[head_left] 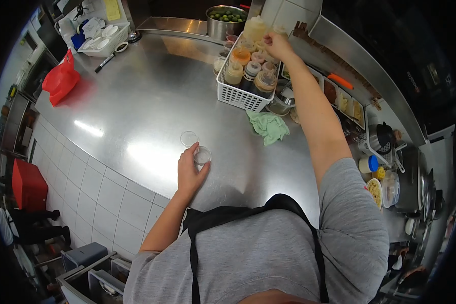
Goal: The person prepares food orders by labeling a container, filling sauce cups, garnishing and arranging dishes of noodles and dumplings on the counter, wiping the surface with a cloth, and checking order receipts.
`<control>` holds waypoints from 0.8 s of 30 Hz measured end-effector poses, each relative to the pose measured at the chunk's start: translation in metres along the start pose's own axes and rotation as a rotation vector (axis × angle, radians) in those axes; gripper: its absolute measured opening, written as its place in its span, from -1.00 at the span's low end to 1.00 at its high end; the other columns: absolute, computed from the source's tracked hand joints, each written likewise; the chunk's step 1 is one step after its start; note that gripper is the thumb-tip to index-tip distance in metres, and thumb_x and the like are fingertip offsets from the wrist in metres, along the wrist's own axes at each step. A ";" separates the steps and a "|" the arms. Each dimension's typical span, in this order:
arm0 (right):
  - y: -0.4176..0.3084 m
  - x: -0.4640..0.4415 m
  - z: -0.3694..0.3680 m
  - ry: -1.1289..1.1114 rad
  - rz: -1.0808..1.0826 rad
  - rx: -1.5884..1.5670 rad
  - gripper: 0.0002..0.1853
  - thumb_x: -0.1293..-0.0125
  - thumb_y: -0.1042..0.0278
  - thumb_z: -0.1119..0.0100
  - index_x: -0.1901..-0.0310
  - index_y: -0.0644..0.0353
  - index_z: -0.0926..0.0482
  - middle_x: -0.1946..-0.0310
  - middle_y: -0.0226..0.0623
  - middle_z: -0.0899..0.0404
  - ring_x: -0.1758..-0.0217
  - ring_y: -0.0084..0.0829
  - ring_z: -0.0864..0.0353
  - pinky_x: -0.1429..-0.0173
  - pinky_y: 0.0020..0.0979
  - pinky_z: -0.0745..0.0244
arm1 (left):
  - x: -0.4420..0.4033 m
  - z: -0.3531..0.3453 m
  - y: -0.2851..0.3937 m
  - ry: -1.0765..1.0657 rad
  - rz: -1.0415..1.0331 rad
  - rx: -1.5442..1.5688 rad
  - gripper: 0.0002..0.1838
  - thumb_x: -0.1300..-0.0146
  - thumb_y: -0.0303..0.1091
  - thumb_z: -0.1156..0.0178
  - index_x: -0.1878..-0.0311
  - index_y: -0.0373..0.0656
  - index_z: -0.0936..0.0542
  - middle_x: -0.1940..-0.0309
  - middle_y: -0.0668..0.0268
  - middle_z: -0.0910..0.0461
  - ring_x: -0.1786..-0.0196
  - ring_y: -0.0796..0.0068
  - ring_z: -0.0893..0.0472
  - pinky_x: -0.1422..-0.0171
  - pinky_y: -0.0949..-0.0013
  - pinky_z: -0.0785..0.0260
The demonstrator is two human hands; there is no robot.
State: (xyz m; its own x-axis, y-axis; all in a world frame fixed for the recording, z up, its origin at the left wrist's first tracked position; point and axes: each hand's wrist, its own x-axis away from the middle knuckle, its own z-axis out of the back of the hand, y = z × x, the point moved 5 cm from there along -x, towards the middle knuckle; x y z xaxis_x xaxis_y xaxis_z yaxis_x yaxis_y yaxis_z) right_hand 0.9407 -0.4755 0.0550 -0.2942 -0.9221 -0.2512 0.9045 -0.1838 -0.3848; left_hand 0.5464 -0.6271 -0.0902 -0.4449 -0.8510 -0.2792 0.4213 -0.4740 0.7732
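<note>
My left hand (189, 171) rests on the steel worktop with its fingers curled round a small clear plastic cup (202, 156). A clear round lid (188, 138) lies flat just beyond the cup, close to the fingertips. My right hand (278, 45) is stretched out over the far end of a white plastic basket (244, 100) packed with squeeze bottles. Its fingers are curled together among the bottle tops; what they grip is hidden. Beside that hand stands a pale squeeze bottle (255, 28), and an orange-topped bottle (240, 55) sits nearer me.
A green cloth (268, 126) lies before the basket. Behind it stands a steel pot (226, 30) of green fruit. A red plastic bag (61, 81), a black marker (104, 63) and a white basket of lids (106, 48) are at left. Food trays (347, 104) line the right.
</note>
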 end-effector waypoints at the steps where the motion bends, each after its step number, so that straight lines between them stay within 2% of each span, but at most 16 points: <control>1: 0.001 -0.004 0.003 0.049 -0.001 0.063 -0.66 -0.03 0.37 -0.21 0.11 0.22 -0.49 0.26 -0.21 -0.57 0.17 -0.30 -0.56 0.05 -0.37 -0.44 | -0.001 0.000 0.000 -0.004 -0.003 -0.008 -0.36 0.08 -0.41 -0.30 -0.14 -0.22 -0.33 0.07 0.12 -0.45 0.00 0.21 -0.45 -0.08 0.29 -0.29; 3: -0.001 -0.012 0.004 0.101 0.003 0.125 -0.66 -0.03 0.38 -0.19 0.11 0.25 -0.48 0.28 -0.19 -0.57 0.18 -0.29 -0.56 0.06 -0.37 -0.44 | -0.002 0.000 0.000 -0.001 -0.008 -0.018 -0.37 0.08 -0.39 -0.30 -0.13 -0.23 -0.34 0.08 0.12 -0.46 0.01 0.20 -0.45 -0.08 0.28 -0.30; 6: 0.001 -0.027 -0.003 0.049 -0.054 0.214 -0.68 -0.04 0.39 -0.16 0.12 0.23 -0.48 0.24 -0.15 -0.57 0.15 -0.24 -0.56 0.05 -0.32 -0.43 | -0.003 0.000 0.001 -0.008 -0.006 -0.044 -0.37 0.10 -0.38 -0.31 -0.12 -0.23 -0.35 0.09 0.12 -0.45 0.03 0.19 -0.46 -0.07 0.28 -0.30; 8: 0.005 -0.041 -0.020 -0.251 -0.101 0.335 -0.64 0.00 0.35 -0.22 0.12 0.22 -0.47 0.22 -0.15 -0.56 0.12 -0.21 -0.55 0.04 -0.30 -0.42 | -0.003 0.001 0.001 -0.007 -0.012 -0.064 -0.36 0.11 -0.38 -0.31 -0.12 -0.24 -0.35 0.10 0.12 -0.45 0.05 0.19 -0.46 -0.05 0.27 -0.30; 11: 0.021 -0.059 -0.039 -0.309 -0.126 0.371 -0.58 0.06 0.32 -0.28 0.11 0.21 -0.44 0.19 -0.16 -0.56 0.08 -0.21 -0.53 0.04 -0.31 -0.42 | -0.003 0.001 0.001 0.014 -0.017 -0.050 -0.36 0.11 -0.38 -0.30 -0.11 -0.25 -0.34 0.14 0.13 -0.46 0.08 0.18 -0.46 -0.02 0.26 -0.30; 18: 0.006 -0.047 -0.027 -0.275 -0.127 0.363 -0.49 0.15 0.31 -0.35 0.10 0.18 -0.39 0.18 -0.12 -0.54 0.08 -0.19 -0.52 0.06 -0.31 -0.41 | -0.002 0.003 0.002 0.040 -0.037 -0.070 -0.39 0.09 -0.37 -0.29 -0.10 -0.25 -0.34 0.19 0.10 -0.45 0.12 0.15 -0.45 0.02 0.24 -0.29; 20: -0.030 -0.017 0.013 -0.027 -0.171 0.209 -0.43 0.20 0.32 -0.38 0.09 0.18 -0.36 0.18 -0.12 -0.53 0.07 -0.18 -0.51 0.04 -0.29 -0.41 | -0.003 0.005 0.004 0.037 -0.046 -0.071 -0.39 0.09 -0.37 -0.29 -0.10 -0.25 -0.34 0.19 0.10 -0.45 0.12 0.14 -0.45 0.01 0.24 -0.29; 21: -0.036 -0.003 0.019 -0.020 -0.180 0.212 -0.43 0.20 0.32 -0.38 0.09 0.18 -0.36 0.18 -0.12 -0.53 0.07 -0.18 -0.51 0.04 -0.29 -0.41 | -0.003 0.004 0.003 0.032 -0.038 -0.067 -0.39 0.09 -0.37 -0.28 -0.10 -0.25 -0.34 0.19 0.09 -0.45 0.12 0.14 -0.45 0.01 0.24 -0.29; 23: -0.062 0.030 0.051 0.432 0.120 0.028 -0.39 0.19 0.34 -0.36 0.03 0.18 -0.33 0.15 -0.15 -0.51 0.04 -0.17 -0.49 0.00 -0.22 -0.41 | -0.002 0.002 0.004 0.016 -0.044 -0.052 -0.39 0.08 -0.37 -0.28 -0.10 -0.25 -0.34 0.19 0.09 -0.45 0.12 0.14 -0.45 0.02 0.24 -0.29; 24: -0.071 0.048 0.058 0.439 0.108 0.037 -0.39 0.19 0.34 -0.36 0.03 0.18 -0.33 0.15 -0.15 -0.51 0.04 -0.17 -0.49 0.00 -0.22 -0.41 | -0.002 0.002 0.004 0.016 -0.035 -0.055 -0.39 0.09 -0.37 -0.28 -0.10 -0.25 -0.34 0.18 0.09 -0.45 0.10 0.15 -0.45 0.01 0.24 -0.30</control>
State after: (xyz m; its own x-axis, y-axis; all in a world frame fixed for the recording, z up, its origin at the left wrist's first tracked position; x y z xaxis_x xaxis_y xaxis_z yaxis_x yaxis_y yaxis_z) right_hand 0.8802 -0.5261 0.1215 -0.2934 -0.7062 -0.6444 0.9453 -0.1139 -0.3056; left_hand 0.5470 -0.6269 -0.0850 -0.4481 -0.8367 -0.3150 0.4488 -0.5152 0.7301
